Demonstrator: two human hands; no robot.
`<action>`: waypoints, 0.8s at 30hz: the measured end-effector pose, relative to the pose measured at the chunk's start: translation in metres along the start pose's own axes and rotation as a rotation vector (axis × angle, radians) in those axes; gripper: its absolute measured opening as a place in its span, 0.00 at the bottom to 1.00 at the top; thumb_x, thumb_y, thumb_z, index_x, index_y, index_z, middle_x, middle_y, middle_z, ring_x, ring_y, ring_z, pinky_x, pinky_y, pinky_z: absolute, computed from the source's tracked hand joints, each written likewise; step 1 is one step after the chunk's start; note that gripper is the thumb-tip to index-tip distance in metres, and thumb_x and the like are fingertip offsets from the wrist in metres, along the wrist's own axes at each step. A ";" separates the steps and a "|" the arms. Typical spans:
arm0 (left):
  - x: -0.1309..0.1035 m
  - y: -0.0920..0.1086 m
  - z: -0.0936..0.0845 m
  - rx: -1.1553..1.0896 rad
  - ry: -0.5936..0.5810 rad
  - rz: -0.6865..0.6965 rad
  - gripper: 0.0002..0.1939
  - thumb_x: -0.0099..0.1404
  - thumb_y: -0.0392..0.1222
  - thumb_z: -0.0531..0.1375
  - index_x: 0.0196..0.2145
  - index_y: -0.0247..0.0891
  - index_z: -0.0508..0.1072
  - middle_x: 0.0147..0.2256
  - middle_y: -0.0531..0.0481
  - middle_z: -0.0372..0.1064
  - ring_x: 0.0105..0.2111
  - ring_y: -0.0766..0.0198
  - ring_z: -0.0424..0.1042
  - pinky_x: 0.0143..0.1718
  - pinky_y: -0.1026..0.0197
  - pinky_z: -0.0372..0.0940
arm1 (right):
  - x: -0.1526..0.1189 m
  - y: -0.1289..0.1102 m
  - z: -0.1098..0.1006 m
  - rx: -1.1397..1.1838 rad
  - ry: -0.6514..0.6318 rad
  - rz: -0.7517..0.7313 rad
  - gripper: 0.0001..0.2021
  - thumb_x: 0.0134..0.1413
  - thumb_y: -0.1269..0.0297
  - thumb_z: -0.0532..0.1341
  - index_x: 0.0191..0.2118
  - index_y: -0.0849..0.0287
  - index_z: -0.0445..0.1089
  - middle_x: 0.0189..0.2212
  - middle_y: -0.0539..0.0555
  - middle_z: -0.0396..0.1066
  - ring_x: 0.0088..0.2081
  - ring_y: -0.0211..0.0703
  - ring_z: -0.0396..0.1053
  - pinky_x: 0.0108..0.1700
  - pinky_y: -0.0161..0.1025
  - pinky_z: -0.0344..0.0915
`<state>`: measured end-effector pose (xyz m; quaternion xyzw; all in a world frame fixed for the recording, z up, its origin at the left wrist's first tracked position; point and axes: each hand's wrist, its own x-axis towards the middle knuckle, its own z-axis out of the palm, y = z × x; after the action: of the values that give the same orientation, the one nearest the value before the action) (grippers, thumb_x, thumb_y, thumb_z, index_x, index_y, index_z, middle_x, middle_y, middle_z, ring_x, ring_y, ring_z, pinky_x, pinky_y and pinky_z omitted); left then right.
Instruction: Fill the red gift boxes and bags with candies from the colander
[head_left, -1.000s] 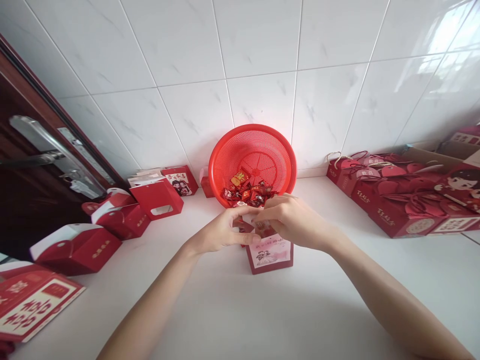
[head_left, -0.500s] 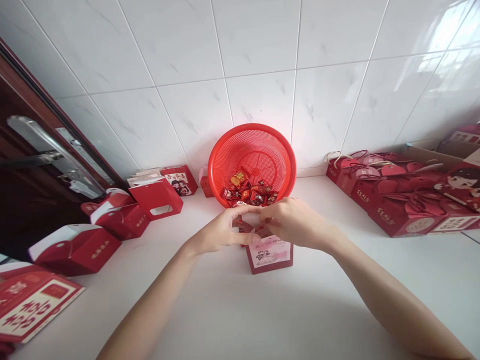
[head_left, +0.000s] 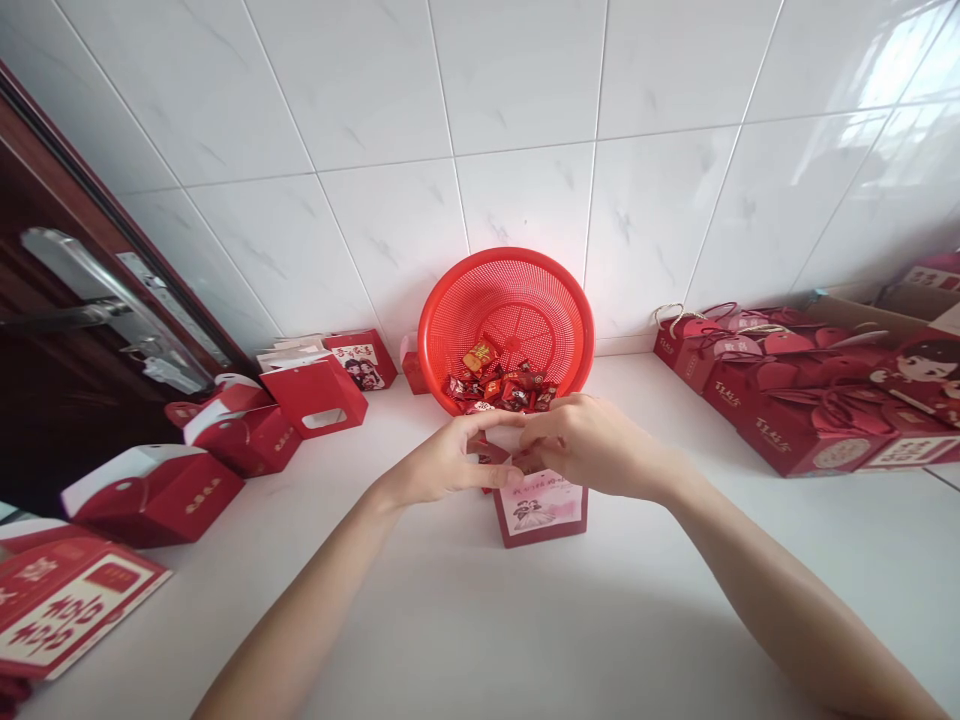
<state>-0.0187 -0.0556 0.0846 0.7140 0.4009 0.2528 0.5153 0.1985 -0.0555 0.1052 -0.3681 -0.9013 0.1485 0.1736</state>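
Box [head_left: 541, 508] upright, six o'clock of red basket [head_left: 517, 285] | left hand [head_left: 446, 457], box's ten o'clock, pinching its rim as before | right hand [head_left: 592, 445], two o'clock, fingers curled into opening, grip cannot be told | reddish piece visible beneath them a second ago, now hidden

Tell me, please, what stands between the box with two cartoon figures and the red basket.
The head view shows a small red box there, partly hidden behind the red basket.
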 end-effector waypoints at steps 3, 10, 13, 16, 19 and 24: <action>0.001 -0.001 0.000 0.016 0.007 -0.006 0.34 0.56 0.48 0.73 0.60 0.46 0.72 0.56 0.45 0.72 0.48 0.52 0.76 0.48 0.52 0.72 | -0.003 0.002 -0.004 0.002 0.048 0.017 0.15 0.55 0.80 0.58 0.37 0.57 0.80 0.29 0.53 0.78 0.26 0.37 0.66 0.30 0.36 0.53; 0.001 0.002 0.001 0.011 -0.030 0.024 0.34 0.58 0.47 0.72 0.61 0.45 0.71 0.53 0.45 0.75 0.49 0.52 0.76 0.47 0.53 0.72 | -0.005 0.006 -0.006 0.085 -0.065 -0.044 0.17 0.58 0.79 0.55 0.38 0.56 0.80 0.32 0.53 0.79 0.28 0.38 0.69 0.32 0.36 0.58; 0.002 0.001 0.003 0.039 0.008 0.060 0.29 0.60 0.47 0.70 0.58 0.44 0.73 0.55 0.46 0.74 0.51 0.50 0.75 0.52 0.51 0.70 | -0.007 0.009 -0.012 0.080 -0.006 -0.032 0.14 0.60 0.76 0.56 0.38 0.56 0.79 0.30 0.52 0.78 0.27 0.37 0.68 0.30 0.35 0.58; 0.004 -0.002 0.005 0.099 0.083 0.076 0.24 0.63 0.49 0.68 0.56 0.44 0.75 0.57 0.47 0.73 0.55 0.49 0.73 0.55 0.50 0.69 | -0.012 0.014 -0.023 0.080 0.144 0.000 0.11 0.62 0.70 0.57 0.38 0.57 0.78 0.29 0.51 0.77 0.26 0.37 0.67 0.30 0.35 0.59; 0.005 -0.008 0.006 0.186 0.143 0.117 0.21 0.66 0.52 0.65 0.54 0.44 0.77 0.56 0.47 0.75 0.55 0.49 0.73 0.55 0.50 0.70 | -0.015 0.021 -0.032 0.090 0.205 0.044 0.08 0.63 0.64 0.60 0.40 0.57 0.77 0.33 0.52 0.78 0.29 0.39 0.69 0.31 0.36 0.61; 0.009 -0.020 0.008 0.397 0.238 0.323 0.19 0.72 0.48 0.59 0.57 0.44 0.75 0.57 0.47 0.74 0.59 0.52 0.71 0.60 0.52 0.67 | -0.010 0.042 -0.031 0.118 0.052 0.070 0.21 0.56 0.55 0.68 0.54 0.56 0.73 0.46 0.56 0.77 0.34 0.41 0.71 0.35 0.37 0.64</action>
<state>-0.0137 -0.0498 0.0621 0.8208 0.3813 0.3305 0.2677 0.2438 -0.0297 0.1148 -0.3923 -0.8727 0.1979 0.2129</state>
